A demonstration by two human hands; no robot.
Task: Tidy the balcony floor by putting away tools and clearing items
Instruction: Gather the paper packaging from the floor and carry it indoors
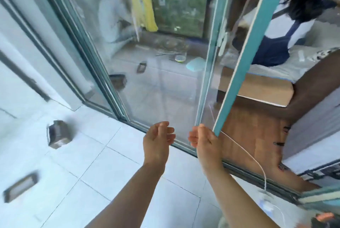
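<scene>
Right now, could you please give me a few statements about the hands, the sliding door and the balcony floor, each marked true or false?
1. The right hand grips the edge of the teal-framed sliding door. True.
2. The left hand holds a broom. False: it holds nothing, fingers loosely curled.
3. A white cord trails from near the right hand towards the floor. True.
4. Two dark blocks lie stacked together on the white tiles. False: they lie apart.
</scene>
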